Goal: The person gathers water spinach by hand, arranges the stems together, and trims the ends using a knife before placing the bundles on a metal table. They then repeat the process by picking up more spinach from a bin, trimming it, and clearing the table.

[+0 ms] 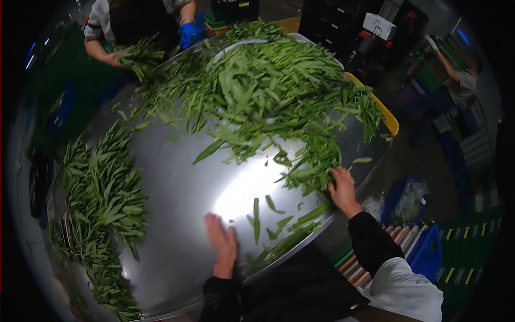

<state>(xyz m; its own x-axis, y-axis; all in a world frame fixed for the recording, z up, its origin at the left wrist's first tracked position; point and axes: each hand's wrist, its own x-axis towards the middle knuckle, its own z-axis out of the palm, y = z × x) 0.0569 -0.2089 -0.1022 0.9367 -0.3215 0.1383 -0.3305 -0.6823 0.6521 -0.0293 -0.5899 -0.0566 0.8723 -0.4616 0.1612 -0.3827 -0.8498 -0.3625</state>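
Over the front of the metal table (177,177), my left hand (221,244) is raised with its fingers stretched out. It is slightly blurred and holds nothing. At the table's right edge, my right hand (343,190) has its fingers curled on loose leafy greens (314,166), long and narrow like water spinach. These greens trail down from a big heap of the same leaves (252,80) at the back. Near my left hand lie a few single leaves (256,220). More cut leaves and stems (284,244) line the front edge.
Along the left side are bunches of greens (107,198). Across the table, a person holds a bunch (140,58) and wears one blue glove (188,35). A yellow tub rim (390,121) shows beside the heap. Blue crates (426,252) stand at the right; another person (461,80) is farther off.
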